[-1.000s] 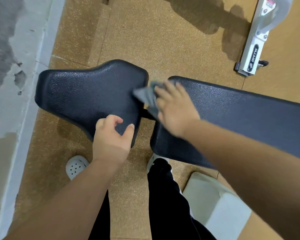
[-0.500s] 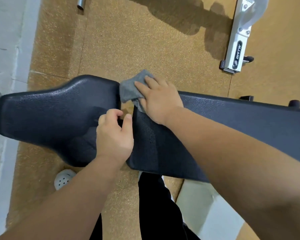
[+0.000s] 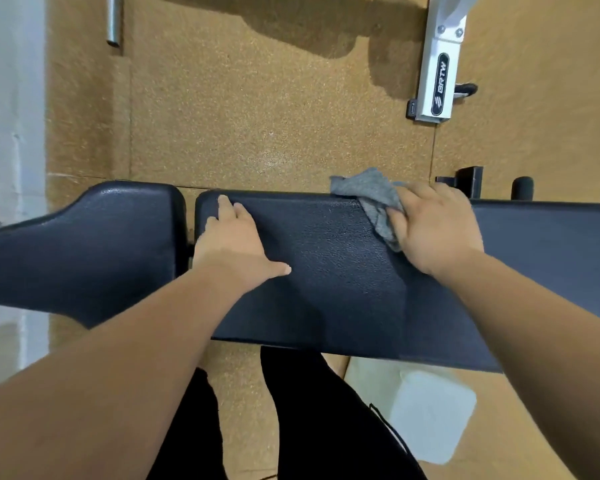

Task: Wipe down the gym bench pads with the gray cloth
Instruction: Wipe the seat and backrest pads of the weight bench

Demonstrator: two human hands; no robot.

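Gray cloth [image 3: 374, 199] is pinned flat under the right hand [image 3: 433, 226] at the far edge of the long back pad [image 3: 326, 271]. Left hand [image 3: 234, 240] is laid open-palmed, gripping nothing, near the pad's left end beside the seat pad [image 3: 84, 251].

Speckled tan floor [image 3: 257, 116], pale wall [image 3: 7, 98], white machine frame [image 3: 437, 74]

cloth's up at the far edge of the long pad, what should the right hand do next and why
Probably drag the gray cloth toward the near edge. The right hand presses it at the long pad's far edge, part hanging past, with bare pad nearer the body. The left hand lies flat near the pad's end.
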